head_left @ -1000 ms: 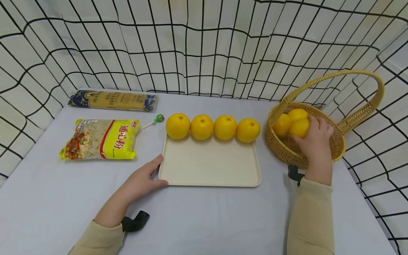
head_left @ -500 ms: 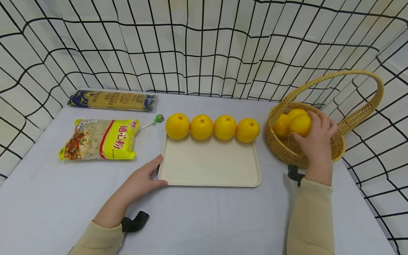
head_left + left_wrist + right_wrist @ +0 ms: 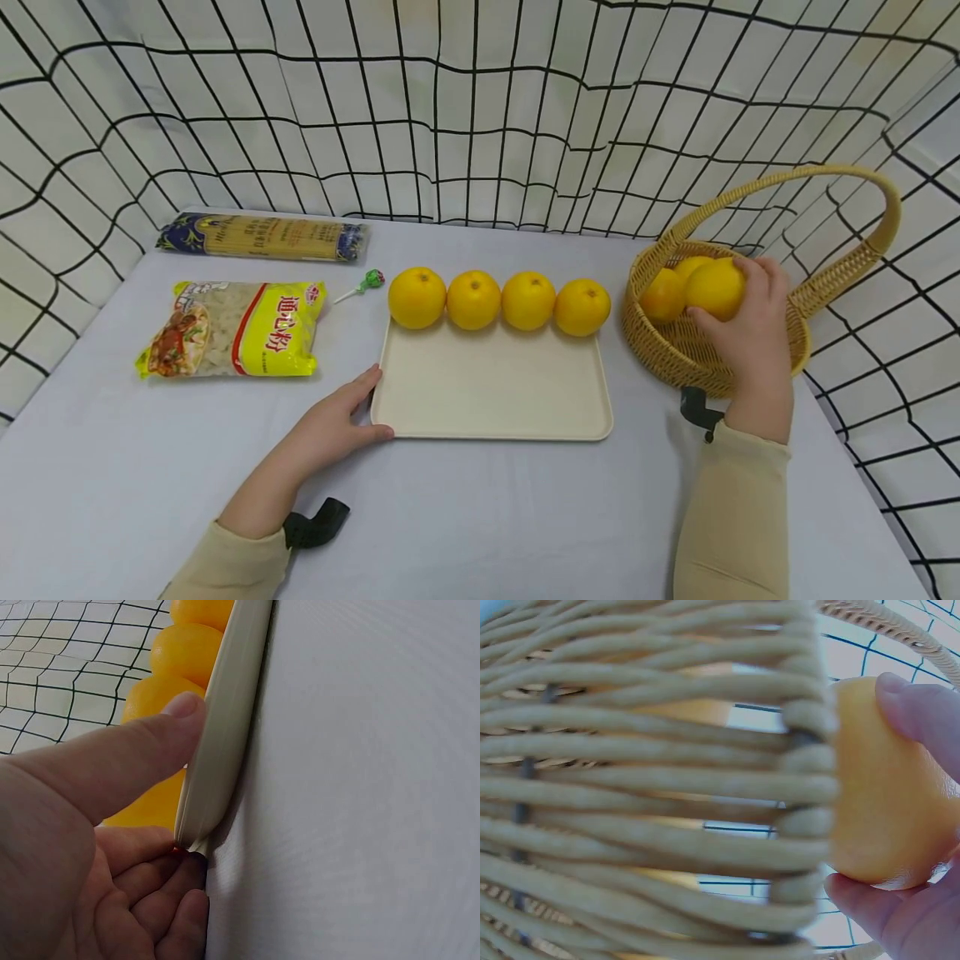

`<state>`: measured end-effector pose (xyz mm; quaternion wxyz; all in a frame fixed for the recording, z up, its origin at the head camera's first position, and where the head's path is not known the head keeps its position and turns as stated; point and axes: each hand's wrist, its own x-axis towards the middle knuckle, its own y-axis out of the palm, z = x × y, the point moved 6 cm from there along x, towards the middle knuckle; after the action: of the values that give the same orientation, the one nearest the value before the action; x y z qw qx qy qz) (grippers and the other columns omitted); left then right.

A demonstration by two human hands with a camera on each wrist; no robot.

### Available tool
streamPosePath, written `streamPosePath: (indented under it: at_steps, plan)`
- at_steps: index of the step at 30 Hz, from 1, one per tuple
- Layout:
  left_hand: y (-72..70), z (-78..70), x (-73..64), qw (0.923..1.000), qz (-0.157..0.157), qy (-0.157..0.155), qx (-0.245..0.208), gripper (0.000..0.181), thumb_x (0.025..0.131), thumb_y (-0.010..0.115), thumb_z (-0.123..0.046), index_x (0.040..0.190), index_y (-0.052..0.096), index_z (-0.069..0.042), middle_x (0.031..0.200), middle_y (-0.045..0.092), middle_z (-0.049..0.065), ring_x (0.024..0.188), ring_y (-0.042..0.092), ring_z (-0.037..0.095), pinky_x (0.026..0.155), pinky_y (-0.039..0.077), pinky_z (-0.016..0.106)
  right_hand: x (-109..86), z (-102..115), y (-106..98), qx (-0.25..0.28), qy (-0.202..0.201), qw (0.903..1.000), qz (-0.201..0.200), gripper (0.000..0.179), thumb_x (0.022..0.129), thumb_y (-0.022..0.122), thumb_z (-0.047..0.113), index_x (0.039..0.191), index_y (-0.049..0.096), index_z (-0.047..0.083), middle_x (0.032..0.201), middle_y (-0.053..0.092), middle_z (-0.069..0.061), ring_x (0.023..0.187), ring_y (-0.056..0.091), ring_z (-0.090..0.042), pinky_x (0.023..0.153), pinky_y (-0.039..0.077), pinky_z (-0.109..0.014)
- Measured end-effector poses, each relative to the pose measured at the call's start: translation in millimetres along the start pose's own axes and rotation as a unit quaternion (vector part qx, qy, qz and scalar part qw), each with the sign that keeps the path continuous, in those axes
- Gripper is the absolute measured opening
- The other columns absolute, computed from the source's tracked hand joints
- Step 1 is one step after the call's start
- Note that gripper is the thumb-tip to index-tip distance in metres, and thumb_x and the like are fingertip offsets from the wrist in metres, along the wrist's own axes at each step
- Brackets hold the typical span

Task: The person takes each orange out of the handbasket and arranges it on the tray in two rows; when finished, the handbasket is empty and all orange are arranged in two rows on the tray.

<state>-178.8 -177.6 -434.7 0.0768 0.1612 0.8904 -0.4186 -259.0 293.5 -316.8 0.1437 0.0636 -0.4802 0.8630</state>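
My right hand (image 3: 753, 325) grips an orange (image 3: 716, 287) between thumb and fingers, inside the wicker basket (image 3: 660, 358) at the right. In the right wrist view the held orange (image 3: 892, 795) shows beyond the woven rim. Two more oranges, one in front (image 3: 660, 296), sit in the basket behind it. My left hand (image 3: 333, 429) holds the cream tray (image 3: 491, 383) at its near left corner. The left wrist view has the thumb on the tray's edge (image 3: 225, 727) and the other fingers curled by the corner. Several oranges (image 3: 474, 300) stand in a row along the tray's far side.
Left of the tray lies a yellow pasta bag (image 3: 236, 329), with a wrapped lollipop (image 3: 367, 282) beside it. Behind them is a long noodle pack (image 3: 262, 237). The basket's tall handle (image 3: 832, 171) arches over its right side. Black netting (image 3: 472, 125) borders the white table (image 3: 487, 517).
My right hand has shifted slightly right and lifted the orange a little, away from the other oranges in the basket. My left hand stays at the tray.
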Motion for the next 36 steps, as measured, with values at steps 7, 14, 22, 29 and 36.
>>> streamPosePath:
  at_steps: [7,14,22,29,36]
  plan:
    - [-0.2,-0.6,-0.7,1.0,-0.003,0.002,0.001,0.094,0.076,0.069,-0.043,0.145,0.018,-0.007,0.15,0.022,0.016,0.136,0.022,0.038,0.108,0.021,0.055,-4.7,11.3,-10.4,-0.005,-0.008,0.9998,-0.016,0.076,0.081,0.066,0.03,0.142,0.022,0.021,0.147,0.006,0.003,0.13,0.024,-0.037,0.102,0.03,-0.06]
    - [-0.4,-1.6,-1.2,1.0,-0.002,0.001,0.0,0.093,0.076,0.069,-0.041,0.145,0.018,-0.007,0.15,0.022,0.016,0.136,0.022,0.038,0.109,0.021,0.054,-12.2,23.5,-18.7,-0.002,-0.007,0.9998,-0.02,0.076,0.081,0.066,0.032,0.142,0.021,0.025,0.148,0.004,0.005,0.128,0.026,-0.039,0.1,0.032,-0.061]
    - [-0.7,-1.9,-1.0,1.0,-0.003,0.003,0.0,0.092,0.076,0.069,-0.04,0.145,0.018,-0.006,0.149,0.022,0.017,0.136,0.022,0.038,0.109,0.021,0.054,-14.0,31.8,-19.0,0.026,-0.023,0.9994,-0.003,0.076,0.077,0.07,0.032,0.139,0.028,0.024,0.15,0.005,-0.001,0.131,0.024,-0.04,0.101,0.03,-0.062]
    - [-0.8,-1.0,-0.7,1.0,-0.001,-0.001,0.001,0.093,0.076,0.069,-0.041,0.145,0.017,-0.007,0.15,0.022,0.016,0.136,0.022,0.038,0.108,0.021,0.055,-14.1,37.5,-15.8,0.051,-0.036,0.998,0.012,0.076,0.074,0.073,0.032,0.139,0.033,0.027,0.148,0.016,-0.004,0.124,0.032,-0.039,0.099,0.034,-0.06]
    - [-0.1,-0.1,-0.4,1.0,0.002,-0.002,0.0,0.093,0.076,0.069,-0.042,0.146,0.017,-0.008,0.15,0.021,0.016,0.136,0.022,0.037,0.109,0.021,0.054,-17.1,49.9,-10.0,0.078,-0.068,0.9943,0.025,0.074,0.075,0.073,0.021,0.138,0.033,0.026,0.145,0.014,-0.005,0.12,0.034,-0.038,0.096,0.037,-0.059]
